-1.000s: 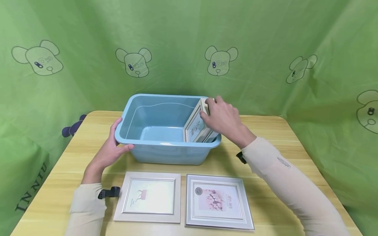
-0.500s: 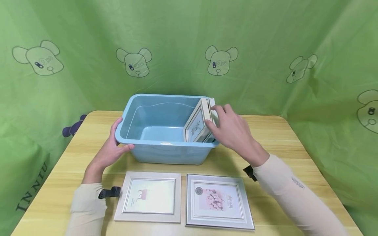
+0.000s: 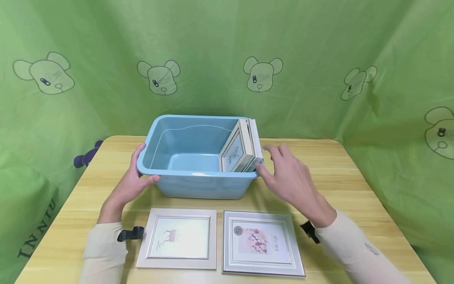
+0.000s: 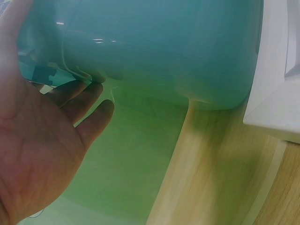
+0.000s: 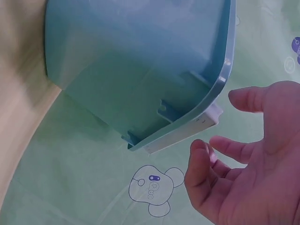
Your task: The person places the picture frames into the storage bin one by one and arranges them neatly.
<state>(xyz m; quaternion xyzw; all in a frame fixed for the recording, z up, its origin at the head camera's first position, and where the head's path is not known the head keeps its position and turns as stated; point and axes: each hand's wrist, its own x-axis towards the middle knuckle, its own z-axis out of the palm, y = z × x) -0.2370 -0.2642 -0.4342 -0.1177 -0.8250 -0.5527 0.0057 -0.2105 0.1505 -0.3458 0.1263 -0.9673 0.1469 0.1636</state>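
A light blue plastic basin (image 3: pixel 198 184) stands on the table. At its left front corner my left hand (image 3: pixel 129 183) holds the rim, thumb over the front side and fingers under the left edge; the left wrist view shows those fingers (image 4: pixel 77 103) against the outer wall. Inside, picture frames (image 3: pixel 235 152) lean at the right end, their lower parts hidden by the front wall. Just off the right rim is my right hand (image 3: pixel 292 179), its fingers loosely bent around nothing. In the right wrist view a gap separates this hand (image 5: pixel 234 173) from the basin and a white frame edge (image 5: pixel 183 133).
Two picture frames lie flat before the basin: a cream one (image 3: pixel 177 264) on the left and a silver one (image 3: pixel 264 270) with pink flowers on the right. Behind the wooden table (image 3: pixel 315 157) hangs a green curtain (image 3: pixel 213 39) printed with bear heads.
My right hand has let go of the frames in the basin and drawn back to the right, outside the rim. The left hand has stayed on the rim.
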